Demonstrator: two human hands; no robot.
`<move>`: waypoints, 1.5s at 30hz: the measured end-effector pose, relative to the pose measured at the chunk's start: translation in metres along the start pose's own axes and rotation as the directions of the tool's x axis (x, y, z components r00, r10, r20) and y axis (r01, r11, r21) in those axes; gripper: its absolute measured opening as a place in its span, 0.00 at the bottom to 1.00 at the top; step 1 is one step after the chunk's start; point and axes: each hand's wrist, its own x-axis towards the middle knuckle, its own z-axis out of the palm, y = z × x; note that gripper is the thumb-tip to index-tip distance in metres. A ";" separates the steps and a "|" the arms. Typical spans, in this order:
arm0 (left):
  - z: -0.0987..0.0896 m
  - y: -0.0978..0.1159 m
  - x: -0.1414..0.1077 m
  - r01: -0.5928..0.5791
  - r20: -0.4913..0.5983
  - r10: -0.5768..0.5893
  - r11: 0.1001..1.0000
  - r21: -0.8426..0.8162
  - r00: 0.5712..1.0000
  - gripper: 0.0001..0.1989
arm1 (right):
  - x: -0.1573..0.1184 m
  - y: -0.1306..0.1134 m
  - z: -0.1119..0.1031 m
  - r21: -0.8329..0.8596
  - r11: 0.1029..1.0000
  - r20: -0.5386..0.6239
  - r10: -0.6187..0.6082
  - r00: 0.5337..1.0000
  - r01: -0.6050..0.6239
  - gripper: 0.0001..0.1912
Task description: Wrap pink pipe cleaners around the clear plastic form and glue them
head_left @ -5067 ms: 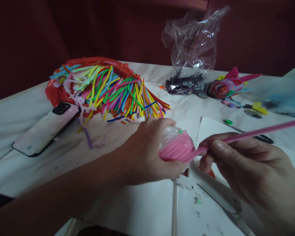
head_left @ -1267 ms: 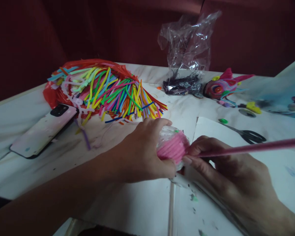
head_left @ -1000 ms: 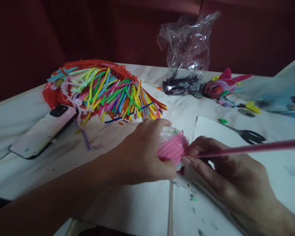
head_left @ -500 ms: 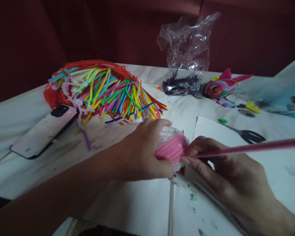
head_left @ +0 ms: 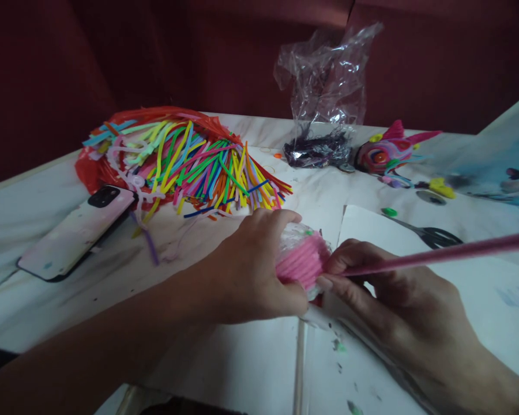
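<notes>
Item 1. Clear rounded plastic form [head_left: 294,235], banded with side-by-side pink chenille turns [head_left: 303,262]. Being held between the two hands, over the middle of the tabletop [head_left: 155,305]; contact with the surface cannot be told. Handling, as judged: light, thin-walled, prone to denting; the bare end probably slippery, the fuzzy turns offering more grip. Best hold: around the sides, fingers spread, pressing gently.

Item 2. Pink chenille stem [head_left: 441,258], running out past the right edge of view. Probably soft pile over bendable wire, nearly weightless; best pinched close to the turns. Its join is hiding behind fingertips.

Hands. The left hand [head_left: 259,271] is gripping the form, thumb on the near side, fingers over the top. The right hand [head_left: 389,294] is pinching the stem just beside the turns.

Surroundings. Black-handled scissors [head_left: 441,237] are lying at right by white paper [head_left: 363,222]. Multicoloured chenille stems [head_left: 199,167] are spilling from a red plastic bag [head_left: 86,173]; a smartphone [head_left: 75,233] is lying nearby, lenses up.
</notes>
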 end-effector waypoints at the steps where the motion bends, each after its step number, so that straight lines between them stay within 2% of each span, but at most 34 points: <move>1: -0.001 0.000 0.000 0.002 0.006 -0.002 1.000 -0.003 1.000 0.35 | 0.000 0.000 0.000 -0.002 1.000 0.004 -0.002 1.000 0.002 0.09; 7: -0.006 0.002 0.000 0.047 0.095 -0.043 0.998 -0.038 0.995 0.35 | 0.002 -0.001 -0.005 -0.015 0.999 0.010 -0.038 0.999 0.038 0.08; 16: 0.004 0.004 0.005 -0.005 -0.035 0.004 0.999 -0.052 0.999 0.32 | 0.001 -0.002 -0.005 0.048 0.999 -0.008 -0.021 1.000 0.021 0.07; 21: 0.003 0.007 0.005 0.046 0.007 -0.045 0.996 -0.081 0.999 0.33 | 0.003 -0.008 -0.006 0.200 0.979 -0.008 0.036 0.999 -0.033 0.05; 25: 0.000 0.008 0.005 0.066 0.031 -0.064 0.995 -0.073 0.997 0.34 | 0.005 -0.010 -0.010 0.397 0.917 0.000 0.032 1.000 -0.029 0.04; 29: -0.001 0.007 0.005 0.065 0.039 -0.062 0.995 -0.073 0.997 0.34 | 0.008 -0.005 -0.014 0.504 0.860 0.044 0.067 0.997 -0.080 0.02; 35: 0.000 0.006 0.003 0.066 0.025 -0.064 0.994 -0.083 0.998 0.34 | 0.007 0.005 -0.016 0.564 0.813 0.148 0.077 0.986 -0.148 0.03; 45: -0.002 0.007 0.006 0.080 0.040 -0.078 0.994 -0.073 0.996 0.33 | 0.009 0.005 -0.017 0.583 0.795 0.139 0.109 0.984 -0.171 0.04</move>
